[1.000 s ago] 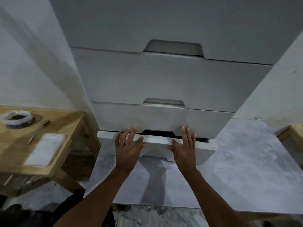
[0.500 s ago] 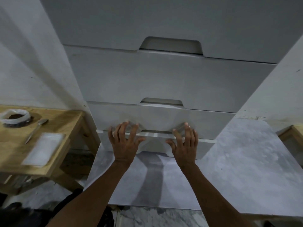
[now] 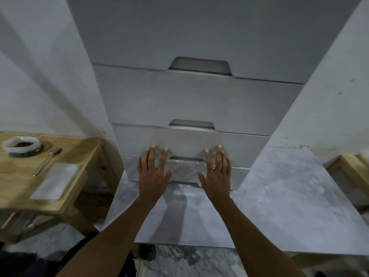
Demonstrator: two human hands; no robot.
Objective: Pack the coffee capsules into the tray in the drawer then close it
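Note:
The lowest white drawer (image 3: 239, 177) of a tall white cabinet sits pushed in, its front about level with the drawers above. My left hand (image 3: 152, 172) lies flat on its front at the left of the handle cut-out, fingers spread. My right hand (image 3: 216, 172) lies flat at the right of the cut-out, fingers spread as well. Neither hand holds anything. The tray and the coffee capsules are hidden inside the drawer.
A low wooden table (image 3: 83, 152) stands at the left with a white-rimmed bowl of dark grounds (image 3: 21, 145), a spoon (image 3: 47, 160) and a white rectangular pad (image 3: 56, 180). A grey mat (image 3: 279, 206) covers the floor before the cabinet. Another wooden piece (image 3: 347, 172) sits far right.
The bottom drawer has slid from partly open to shut under both palms. The dark gap above its front is gone. My view has moved closer.

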